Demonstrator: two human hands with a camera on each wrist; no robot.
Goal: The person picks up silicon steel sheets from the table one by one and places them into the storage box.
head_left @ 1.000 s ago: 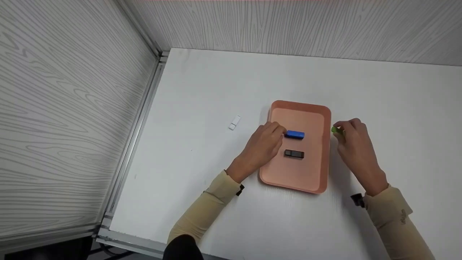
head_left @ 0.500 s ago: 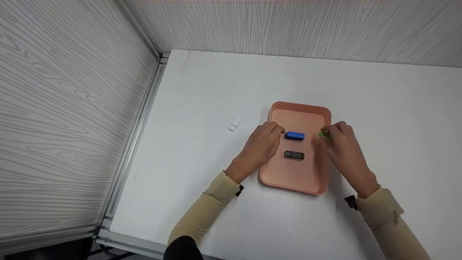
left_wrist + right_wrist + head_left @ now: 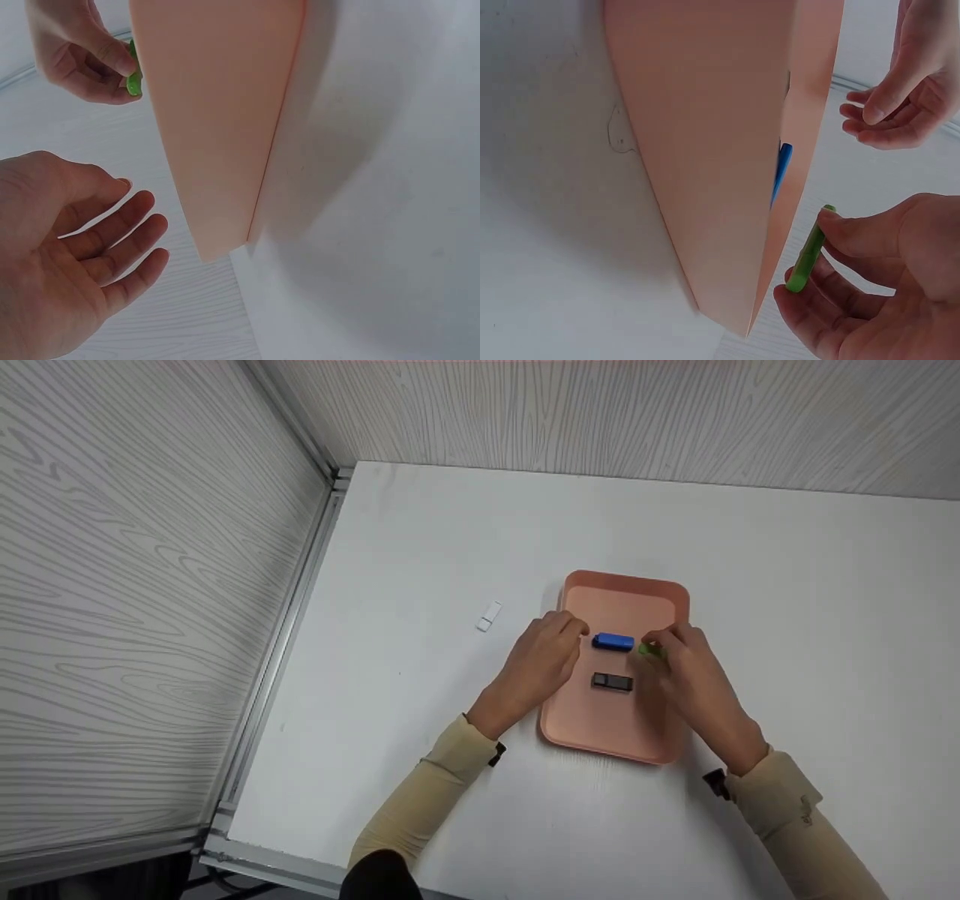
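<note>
In the head view a pink tray [image 3: 585, 731] lies on the white table, with a blue USB stick [image 3: 613, 642] and a black USB stick [image 3: 612, 682] in it. My right hand [image 3: 694, 682] is over the tray's right side and pinches a small green stick [image 3: 651, 650], close to the blue one's right end. The right wrist view shows the green stick [image 3: 810, 251] between thumb and fingertips, above the rim. Over the tray's left edge hovers my left hand [image 3: 534, 671]; in the left wrist view this hand [image 3: 82, 251] has relaxed, loosely bent fingers and holds nothing.
A white USB stick [image 3: 490, 616] lies on the table [image 3: 420, 555] left of the tray. Wood-grain panels stand at the back [image 3: 600, 420] and on the left. A metal frame rail [image 3: 281, 645] runs along the table's left edge.
My right hand has moved left with the green stick, from outside the tray's right edge to over its inside. The left hand has drawn back slightly from the blue USB stick.
</note>
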